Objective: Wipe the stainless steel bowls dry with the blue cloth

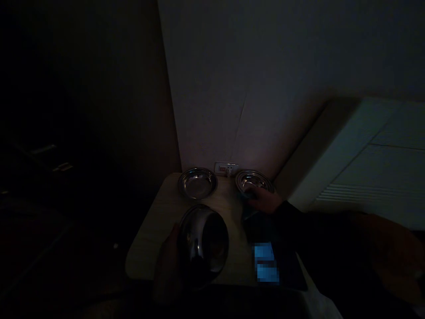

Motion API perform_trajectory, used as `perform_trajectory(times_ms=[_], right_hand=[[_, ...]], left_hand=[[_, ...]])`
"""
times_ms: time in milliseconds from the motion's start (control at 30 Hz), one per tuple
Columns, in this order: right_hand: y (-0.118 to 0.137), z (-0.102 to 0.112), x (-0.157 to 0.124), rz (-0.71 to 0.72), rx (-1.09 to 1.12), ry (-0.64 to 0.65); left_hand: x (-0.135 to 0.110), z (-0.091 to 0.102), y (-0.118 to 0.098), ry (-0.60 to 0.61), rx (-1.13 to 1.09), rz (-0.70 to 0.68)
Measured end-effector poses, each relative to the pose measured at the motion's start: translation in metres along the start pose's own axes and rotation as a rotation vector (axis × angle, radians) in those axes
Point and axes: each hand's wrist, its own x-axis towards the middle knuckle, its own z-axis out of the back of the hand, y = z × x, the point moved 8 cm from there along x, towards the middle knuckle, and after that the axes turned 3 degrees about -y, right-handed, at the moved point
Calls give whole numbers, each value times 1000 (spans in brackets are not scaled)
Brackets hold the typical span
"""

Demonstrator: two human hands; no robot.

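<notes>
The scene is very dark. My left hand point(168, 257) grips the left side of a large steel bowl point(203, 243), which is tilted with its opening facing me over a small light wooden table point(156, 221). My right hand point(264, 199), in a dark sleeve, reaches forward to the near rim of a small steel dish point(253, 179) at the back right and seems to pinch something bluish there. A second small steel dish point(197, 182) sits at the back left, untouched.
A dark flat device with a glowing blue screen point(265, 263) lies on the table's right side. A wall socket point(226, 168) sits behind the dishes. A white panelled cabinet point(365, 164) stands to the right. The left of the room is in darkness.
</notes>
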Motion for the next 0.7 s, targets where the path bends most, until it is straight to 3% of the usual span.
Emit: perform_trajectory(times_ms=[167, 267, 400, 500, 600, 700], right_hand=[[-16, 7, -4, 82, 209, -162], [-14, 2, -11, 103, 353, -242], [-4, -14, -20, 61, 882, -372], [6, -36, -26, 48, 1264, -472], [7, -63, -34, 40, 1300, -486], [2, -81, -50, 102, 1100, -463]], left_hand=[[-5, 2, -7, 43, 6, 107], [-10, 4, -15, 22, 35, 81], [-22, -14, -27, 151, 75, -103], [-31, -31, -29, 285, 149, -159], [-34, -35, -30, 323, 187, -184], [-30, -30, -30, 296, 190, -196]])
